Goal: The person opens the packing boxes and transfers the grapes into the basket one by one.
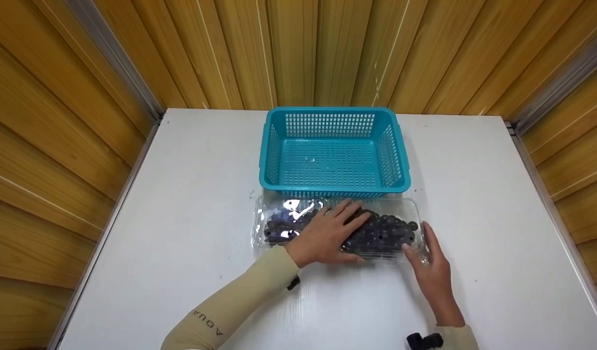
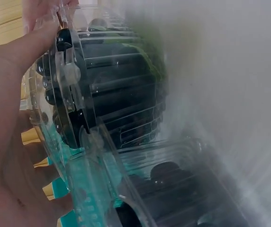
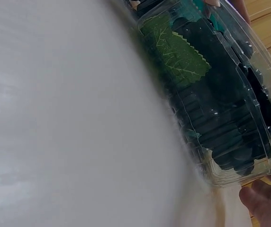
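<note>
Clear plastic clamshell packaging (image 1: 415,209) lies on the white table, holding dark grapes (image 1: 385,227). A toothed green leaf (image 3: 180,52) shows through its side in the right wrist view. Across the lid rests my left hand (image 1: 325,238), fingers spread and thumb near the front edge. My right hand (image 1: 432,272) is at the right end, gripping the corner between thumb and fingers; some fingertips are hidden. In the left wrist view a second clear section (image 2: 173,184) with grapes adjoins the first; whether it is a separate box I cannot tell.
A turquoise plastic basket (image 1: 334,188) with perforated walls stands directly behind the packaging; nothing is seen inside it. The white table (image 1: 191,194) extends to both sides. Wood-patterned panels (image 1: 298,53) enclose its back and sides.
</note>
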`<state>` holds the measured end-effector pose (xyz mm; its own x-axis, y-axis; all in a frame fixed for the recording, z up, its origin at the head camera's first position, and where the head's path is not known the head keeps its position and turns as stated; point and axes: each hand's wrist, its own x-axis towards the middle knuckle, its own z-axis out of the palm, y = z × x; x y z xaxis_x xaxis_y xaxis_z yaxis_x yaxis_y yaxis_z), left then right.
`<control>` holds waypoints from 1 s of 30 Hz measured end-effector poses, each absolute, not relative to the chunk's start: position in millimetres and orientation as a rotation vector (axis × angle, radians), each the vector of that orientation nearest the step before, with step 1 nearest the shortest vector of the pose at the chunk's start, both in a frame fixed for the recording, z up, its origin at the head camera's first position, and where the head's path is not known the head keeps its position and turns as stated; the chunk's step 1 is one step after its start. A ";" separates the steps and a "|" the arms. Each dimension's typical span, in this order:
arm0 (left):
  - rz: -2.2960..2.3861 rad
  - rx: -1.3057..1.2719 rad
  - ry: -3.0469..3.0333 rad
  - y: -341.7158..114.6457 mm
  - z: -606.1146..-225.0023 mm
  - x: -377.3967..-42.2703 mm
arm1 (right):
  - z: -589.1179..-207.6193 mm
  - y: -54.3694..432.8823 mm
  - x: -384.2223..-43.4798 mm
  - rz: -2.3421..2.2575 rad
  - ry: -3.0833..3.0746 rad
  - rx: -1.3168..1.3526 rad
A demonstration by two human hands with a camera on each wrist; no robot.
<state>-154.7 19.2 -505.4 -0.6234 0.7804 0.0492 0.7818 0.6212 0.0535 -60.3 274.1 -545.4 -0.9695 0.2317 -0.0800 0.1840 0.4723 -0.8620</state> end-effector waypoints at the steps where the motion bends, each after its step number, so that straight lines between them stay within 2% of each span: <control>1: -0.107 -1.354 -2.807 19.4 -506.2 -154.4 | -545.7 274.1 -59.6 1.548 -2.651 -0.378; 30: -0.116 -1.418 -2.839 22.4 -494.8 -156.9 | -548.7 278.5 -59.3 1.682 -2.576 -0.335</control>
<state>-156.9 22.4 -494.8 -0.6009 0.7994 0.0022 0.7969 0.5988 0.0801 -59.3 278.5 -548.7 -0.9755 0.2054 -0.0783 0.1544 0.3863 -0.9094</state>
